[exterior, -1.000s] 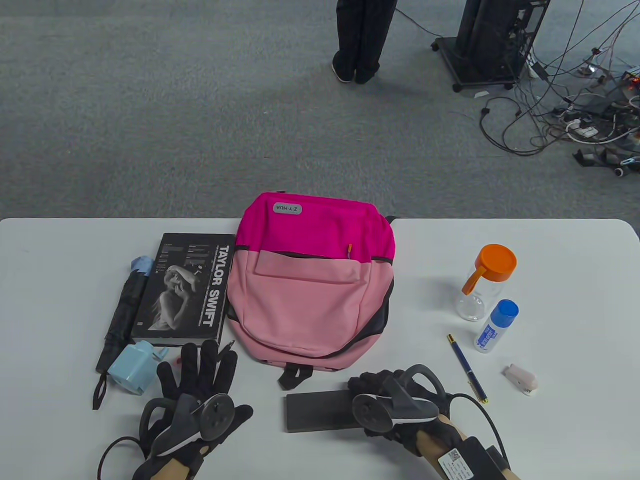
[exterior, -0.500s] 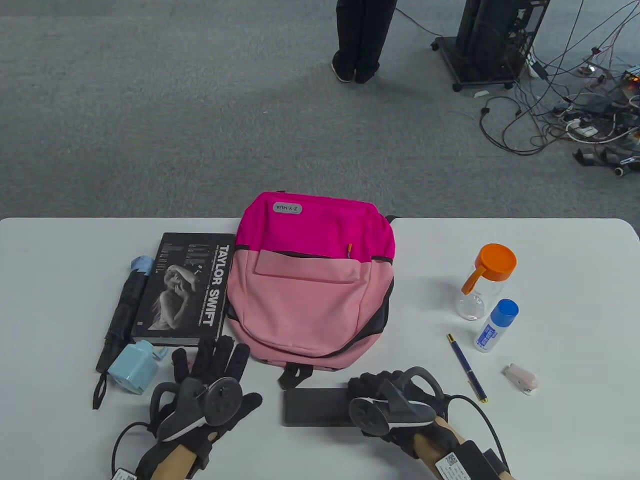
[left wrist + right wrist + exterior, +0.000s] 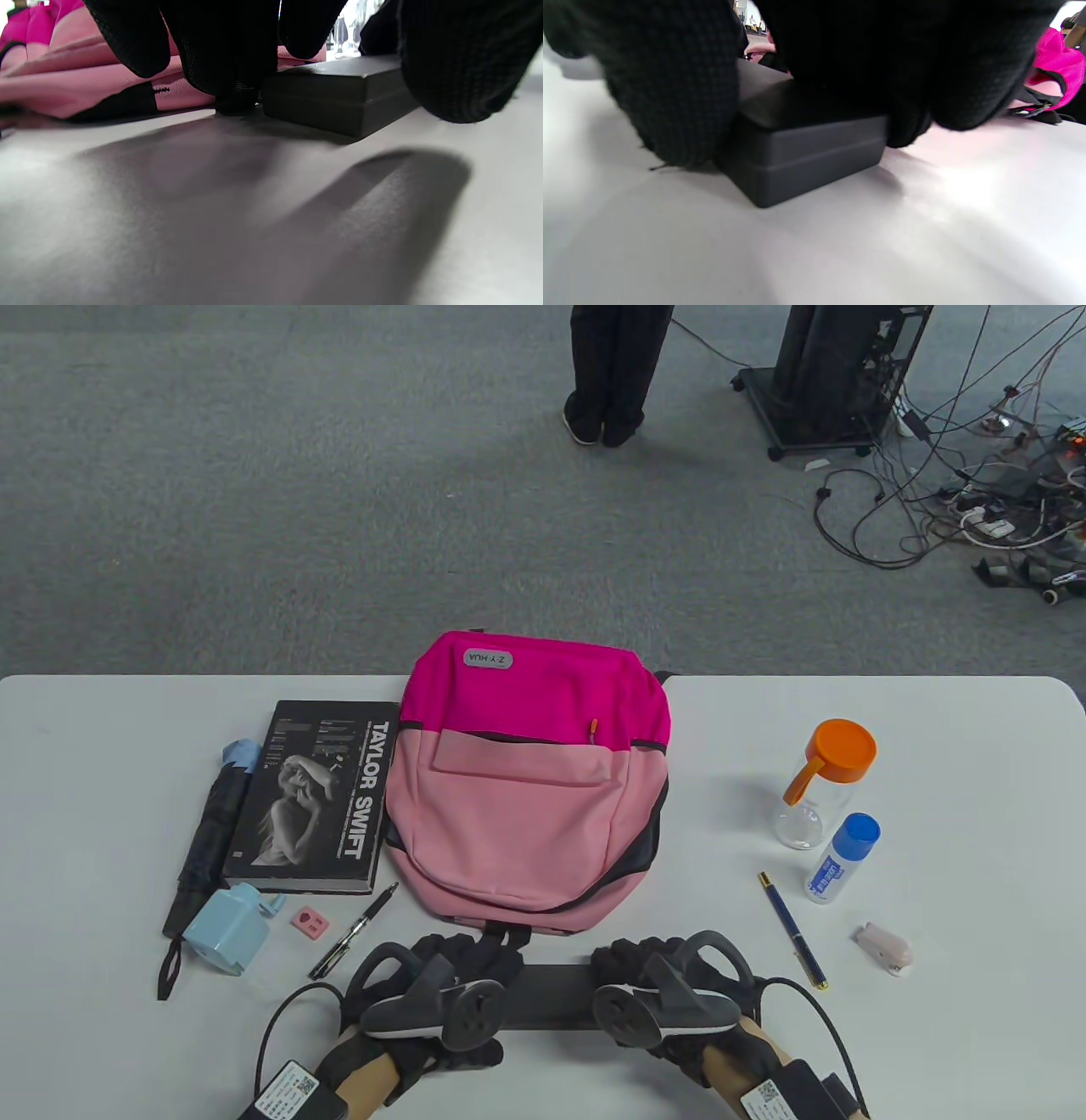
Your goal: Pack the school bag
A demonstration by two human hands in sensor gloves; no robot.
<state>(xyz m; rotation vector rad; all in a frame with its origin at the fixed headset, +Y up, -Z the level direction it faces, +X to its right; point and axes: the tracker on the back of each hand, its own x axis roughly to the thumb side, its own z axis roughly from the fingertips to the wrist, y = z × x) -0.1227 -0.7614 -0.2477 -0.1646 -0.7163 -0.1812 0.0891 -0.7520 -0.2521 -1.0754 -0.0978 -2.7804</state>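
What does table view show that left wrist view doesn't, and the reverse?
Only the table view: the book, folded umbrella, blue sharpener, pink eraser, black pen, orange-lidded bottle, glue bottle, blue pen, and the right hand on the case's other end.

Only the left wrist view: the seam along the black case's side, and the left hand's fingertips down at the table by its end.

Both: left hand, case, pink backpack, white table.

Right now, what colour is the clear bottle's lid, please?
Orange lid, clearest in the table view.
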